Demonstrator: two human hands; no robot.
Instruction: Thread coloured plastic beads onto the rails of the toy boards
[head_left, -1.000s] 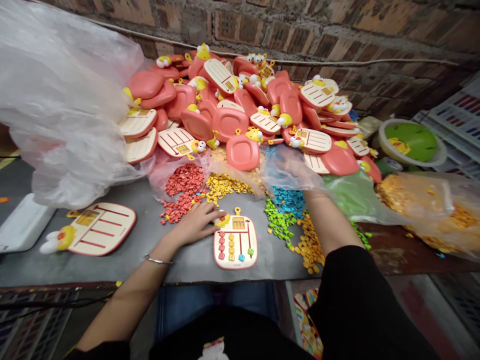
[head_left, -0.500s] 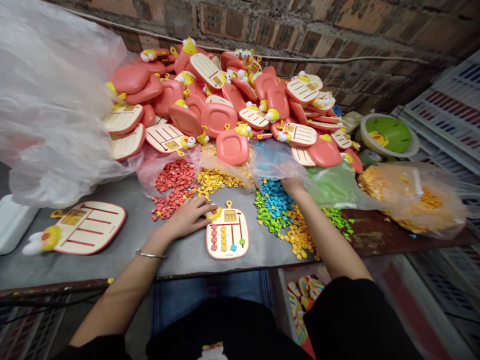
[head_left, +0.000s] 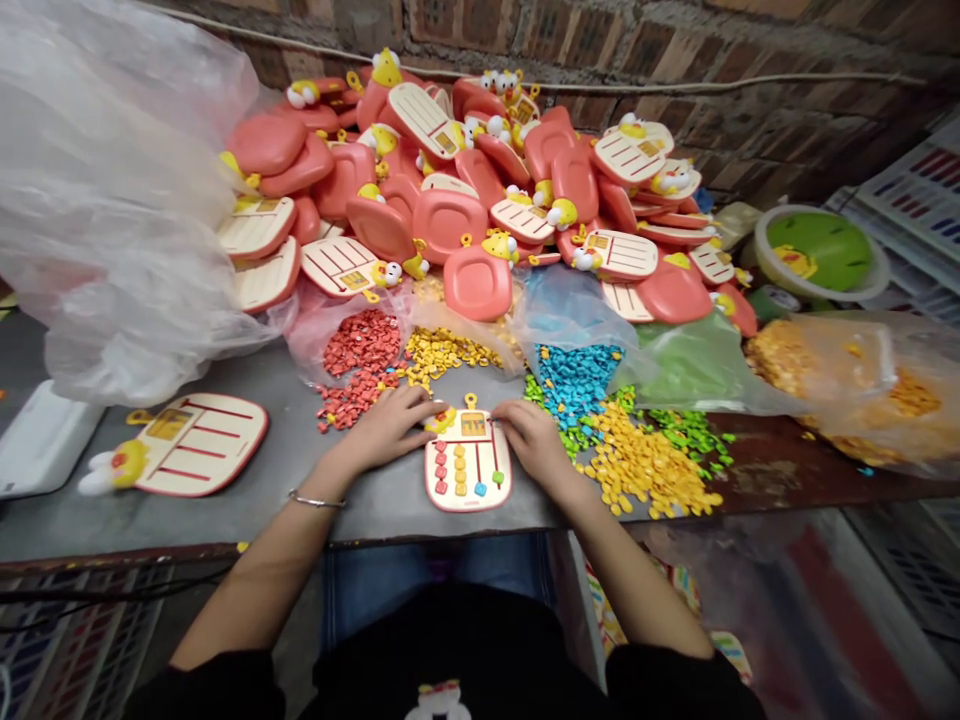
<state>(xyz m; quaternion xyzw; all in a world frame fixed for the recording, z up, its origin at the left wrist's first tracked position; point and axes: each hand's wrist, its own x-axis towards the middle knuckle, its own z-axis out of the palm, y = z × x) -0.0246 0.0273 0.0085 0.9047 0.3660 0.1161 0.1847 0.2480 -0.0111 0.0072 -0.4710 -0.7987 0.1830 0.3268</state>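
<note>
A cream board with a red rim (head_left: 468,470) lies flat before me, with red and yellow pieces in two columns and one blue and one green piece low in its slots. My left hand (head_left: 390,428) rests at its upper left, fingers round the yellow duck head. My right hand (head_left: 531,440) has its fingertips together at the top right slot; whatever is between them is too small to make out. Behind lie heaps of red pieces (head_left: 361,342), yellow pieces (head_left: 450,347), blue pieces (head_left: 576,378) and, to the right, more yellow pieces (head_left: 652,462).
Many red-backed boards (head_left: 450,222) are piled against the brick wall. Another board (head_left: 202,445) lies at the left by a large plastic bag (head_left: 127,200). At the right are green pieces (head_left: 686,435), a bag of orange pieces (head_left: 840,390) and a green bowl (head_left: 821,250).
My right hand has moved from the blue heap to the board's top right slot. My left hand stays at the duck head. The view has shifted slightly.
</note>
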